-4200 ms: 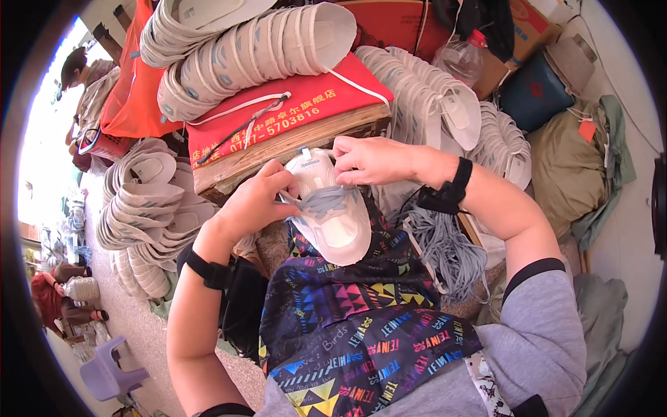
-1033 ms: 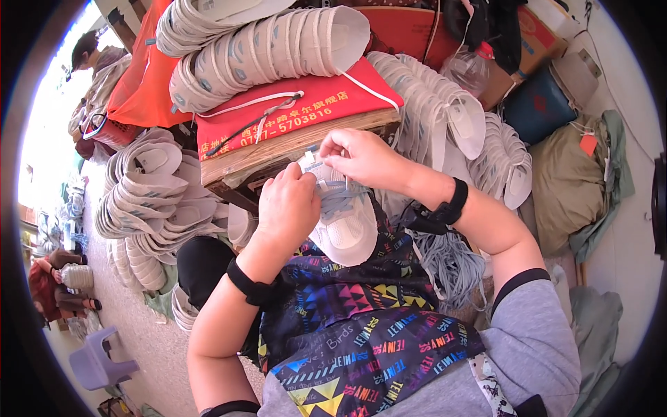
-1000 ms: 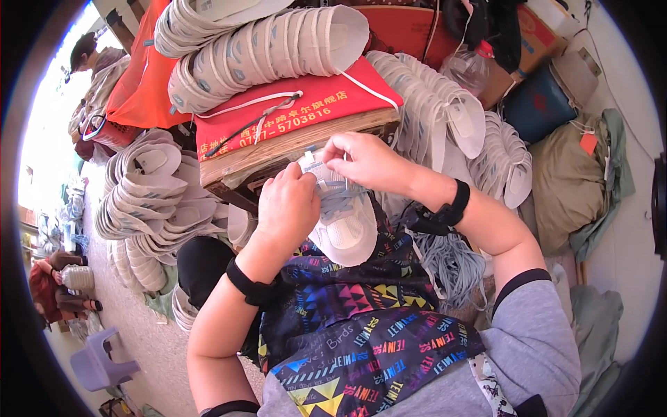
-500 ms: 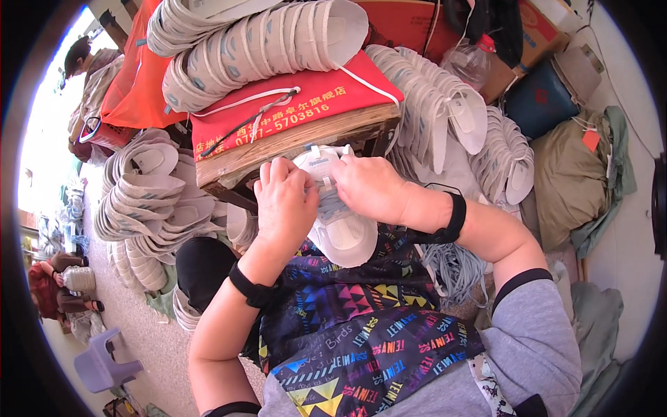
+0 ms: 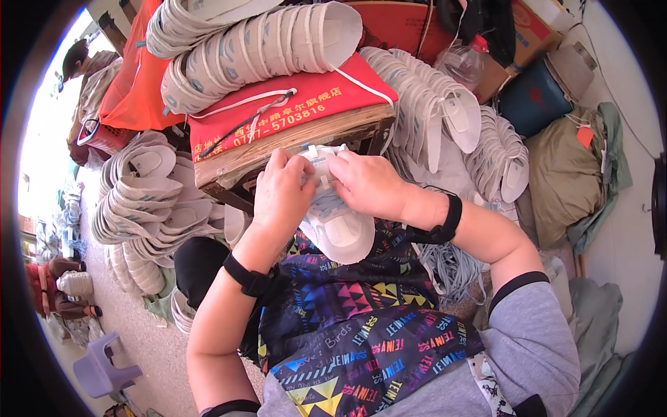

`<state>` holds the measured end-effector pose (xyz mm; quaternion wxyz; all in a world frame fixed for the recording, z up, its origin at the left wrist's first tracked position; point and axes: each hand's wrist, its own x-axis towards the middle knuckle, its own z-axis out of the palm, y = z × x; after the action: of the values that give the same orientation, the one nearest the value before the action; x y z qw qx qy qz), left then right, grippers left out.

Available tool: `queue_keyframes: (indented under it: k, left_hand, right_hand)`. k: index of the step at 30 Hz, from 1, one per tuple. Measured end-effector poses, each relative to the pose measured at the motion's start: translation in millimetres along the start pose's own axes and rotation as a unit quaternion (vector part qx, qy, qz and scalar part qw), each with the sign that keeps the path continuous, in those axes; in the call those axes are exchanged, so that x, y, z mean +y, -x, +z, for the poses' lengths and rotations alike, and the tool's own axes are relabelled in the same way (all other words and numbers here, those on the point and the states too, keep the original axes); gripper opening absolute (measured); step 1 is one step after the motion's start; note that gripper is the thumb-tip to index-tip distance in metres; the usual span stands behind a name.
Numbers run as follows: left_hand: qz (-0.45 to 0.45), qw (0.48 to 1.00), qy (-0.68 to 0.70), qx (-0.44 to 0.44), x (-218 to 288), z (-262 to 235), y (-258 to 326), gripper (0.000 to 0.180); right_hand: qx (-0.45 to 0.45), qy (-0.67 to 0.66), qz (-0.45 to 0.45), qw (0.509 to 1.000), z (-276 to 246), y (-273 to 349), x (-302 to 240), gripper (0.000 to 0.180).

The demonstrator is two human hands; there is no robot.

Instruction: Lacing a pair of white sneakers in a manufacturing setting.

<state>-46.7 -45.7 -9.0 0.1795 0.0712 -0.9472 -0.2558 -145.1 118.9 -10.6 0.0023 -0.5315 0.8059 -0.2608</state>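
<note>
A white shoe upper [image 5: 338, 226] with pale blue trim rests on my lap, toe end toward me. My left hand [image 5: 283, 192] grips its left side near the lace area. My right hand [image 5: 367, 183] pinches the top of the same upper from the right, fingers meeting the left hand's. A white lace end [image 5: 314, 154] pokes up between my fingers. Both wrists wear black bands. A bundle of grey laces [image 5: 455, 267] lies under my right forearm.
A wooden bench with a red cloth [image 5: 292, 111] stands just beyond my hands, with nested white uppers [image 5: 257, 48] on top. More stacks of uppers [image 5: 149, 208] sit at left and at right [image 5: 451, 125]. A blue container [image 5: 535, 101] and olive bags are at right; a small plastic stool [image 5: 104, 365] is lower left.
Both hands have closed in together on the top of the shoe upper. Earlier my right hand was raised, pulling a lace away from it.
</note>
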Motion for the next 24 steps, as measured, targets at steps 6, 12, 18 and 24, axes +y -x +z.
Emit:
queue_keyframes:
  k: [6, 12, 18, 24]
  left_hand:
    - [0.088, 0.991, -0.087, 0.048, -3.3, 6.0, 2.4, 0.012]
    - [0.009, 0.972, -0.142, 0.187, -62.5, -60.5, -1.2, 0.007]
    - [-0.035, 0.994, 0.072, 0.071, -22.2, -50.3, 8.8, 0.016]
    - [-0.01, 0.994, 0.111, -0.016, -2.8, 4.1, 16.7, 0.018]
  right_hand:
    - [-0.004, 0.035, 0.034, 0.999, -6.3, 5.1, 5.1, 0.014]
    - [0.095, 0.108, 0.165, 0.976, -49.8, 25.7, 78.2, 0.009]
    - [0.094, 0.096, 0.246, 0.96, -73.9, 43.1, 135.9, 0.014]
    - [0.064, -0.05, -0.008, 0.997, -31.6, 11.1, 48.8, 0.017]
